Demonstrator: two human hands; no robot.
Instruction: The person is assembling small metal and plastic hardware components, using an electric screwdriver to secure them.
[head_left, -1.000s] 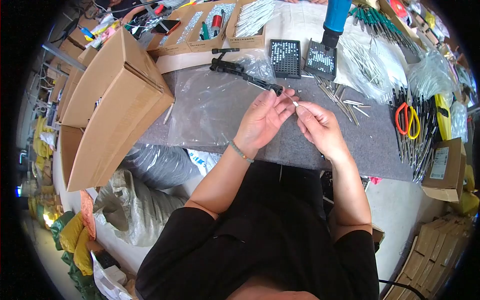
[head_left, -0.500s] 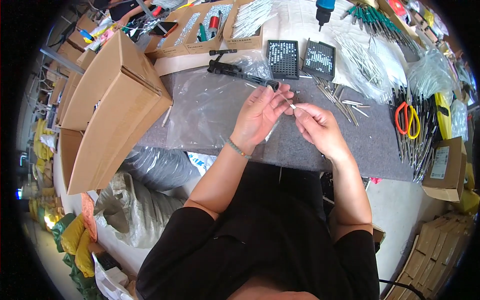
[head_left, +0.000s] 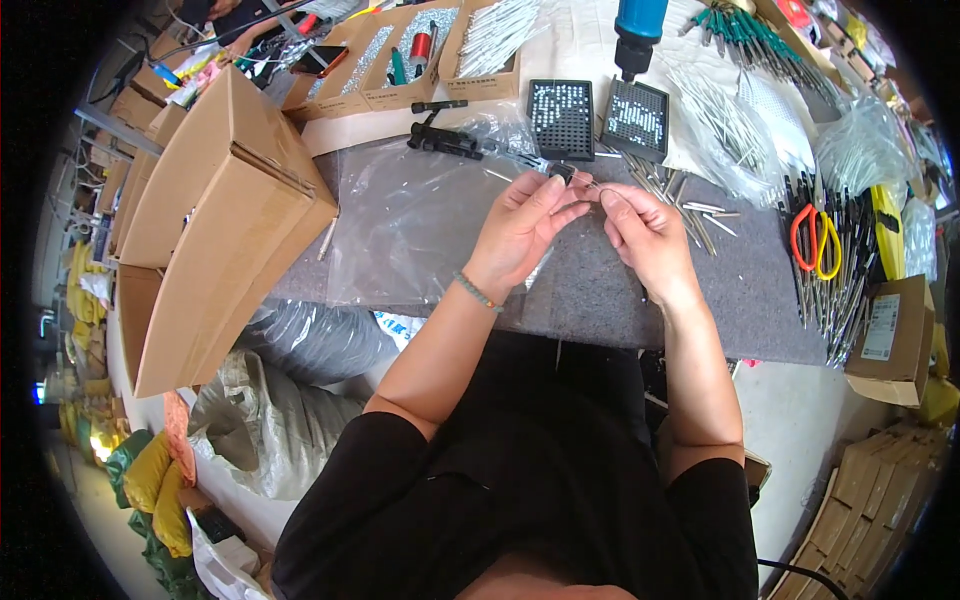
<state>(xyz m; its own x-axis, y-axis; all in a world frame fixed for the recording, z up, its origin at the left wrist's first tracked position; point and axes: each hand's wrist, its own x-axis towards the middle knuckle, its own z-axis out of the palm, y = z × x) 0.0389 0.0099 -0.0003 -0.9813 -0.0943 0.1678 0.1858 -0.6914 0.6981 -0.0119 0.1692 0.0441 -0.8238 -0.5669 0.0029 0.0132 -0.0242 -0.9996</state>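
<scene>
My left hand (head_left: 522, 225) is closed in a pinch on a small black cylindrical part (head_left: 564, 173), held above the grey mat just in front of the trays. Close against it, my right hand (head_left: 648, 230) is closed, thumb and forefinger together on a thin rod-like piece (head_left: 597, 186). The fingertips partly cover that piece, and I cannot make out whether it enters the black part. Beyond my left hand, more black parts (head_left: 445, 140) lie on clear plastic bags. A blue power screwdriver (head_left: 638, 38) hangs bit-down over the far side of the table.
Two black perforated trays (head_left: 562, 118) with small white pieces sit ahead. Cardboard boxes (head_left: 490, 88) of white sticks and silvery parts stand behind. Metal rods (head_left: 700, 215), scissors (head_left: 828, 245) and a bundle of dark rods (head_left: 840, 310) lie right; a large carton (head_left: 225, 240) stands left.
My right hand has moved slightly up, bringing its thin piece closer to the left fingers. The black part now looks shorter and more end-on. The screwdriver hangs lower and nearer.
</scene>
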